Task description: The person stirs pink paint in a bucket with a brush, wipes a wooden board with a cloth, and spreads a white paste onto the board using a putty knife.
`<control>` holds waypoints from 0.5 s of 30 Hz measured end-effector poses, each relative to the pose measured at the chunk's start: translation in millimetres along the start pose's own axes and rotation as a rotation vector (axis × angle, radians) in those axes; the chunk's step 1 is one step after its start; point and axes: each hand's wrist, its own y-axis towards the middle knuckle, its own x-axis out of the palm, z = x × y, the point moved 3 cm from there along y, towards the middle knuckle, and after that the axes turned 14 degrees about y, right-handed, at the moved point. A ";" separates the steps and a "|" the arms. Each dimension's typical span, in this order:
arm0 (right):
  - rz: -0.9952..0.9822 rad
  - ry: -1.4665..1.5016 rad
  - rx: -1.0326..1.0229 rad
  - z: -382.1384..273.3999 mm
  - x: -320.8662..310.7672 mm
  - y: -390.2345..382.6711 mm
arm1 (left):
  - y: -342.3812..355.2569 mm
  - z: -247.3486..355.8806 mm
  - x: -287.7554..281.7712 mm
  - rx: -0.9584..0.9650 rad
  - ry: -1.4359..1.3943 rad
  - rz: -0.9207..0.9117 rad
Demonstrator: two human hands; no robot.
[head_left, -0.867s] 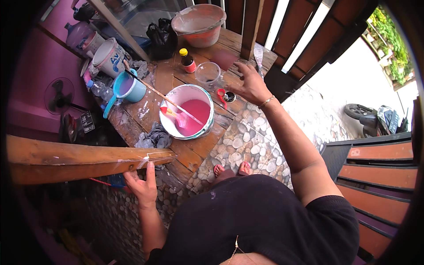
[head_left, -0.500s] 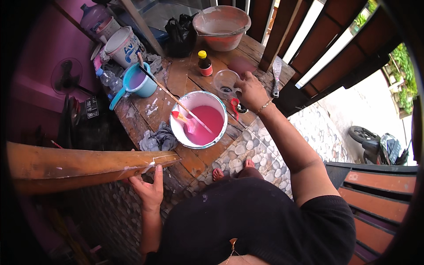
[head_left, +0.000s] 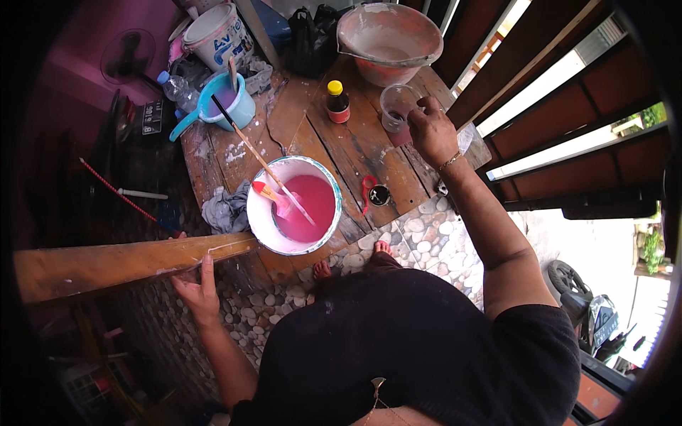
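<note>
My right hand (head_left: 435,136) pinches the rim of a clear plastic cup (head_left: 395,126) with a little dark liquid low in it, over the far right of the wooden table (head_left: 295,106). My left hand (head_left: 197,290) holds a long wooden board (head_left: 135,266) from beneath, thumb on its near side and a fingertip showing past its far edge. Beside the board's end stands a white bucket (head_left: 257,226) of pink paint. A red-and-white paintbrush (head_left: 266,192) and a long thin-handled brush (head_left: 249,145) lean in it. A dark bottle (head_left: 338,106) with yellow cap is left of the cup.
A red tool (head_left: 368,190) lies by a round black lid (head_left: 380,194) near the table edge. A blue dipper (head_left: 238,106), white pail (head_left: 213,39), grey rag (head_left: 226,209) and large stained basin (head_left: 391,42) stand around. Wooden slats (head_left: 547,106) border the right.
My right hand has carried the cup farther away and rightward from the bottle, toward the basin. The left hand stays on the board. The whole view has shifted.
</note>
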 end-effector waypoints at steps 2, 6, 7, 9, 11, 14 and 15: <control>0.027 0.011 -0.037 5.9 -0.4 0.3 | -1.1 7.5 3.9 -0.027 -0.001 0.035; 0.039 0.062 -0.074 0.8 -1.3 -0.8 | -16.9 2.3 4.6 -0.173 0.129 0.067; 0.024 0.069 -0.076 2.1 -0.8 -1.2 | -21.8 7.9 8.5 -0.201 0.127 0.113; 0.016 0.049 -0.136 3.8 -1.7 -0.2 | -31.2 20.1 15.7 -0.231 0.140 0.223; 0.003 0.120 -0.152 -7.0 -4.9 -4.7 | -43.7 29.1 17.7 -0.222 0.267 0.343; -0.008 0.236 -0.224 -28.8 -1.0 -8.8 | -62.2 49.5 22.8 -0.228 0.435 0.525; -0.028 0.218 -0.247 -31.0 5.9 -8.0 | -67.7 55.7 24.2 -0.231 0.432 0.509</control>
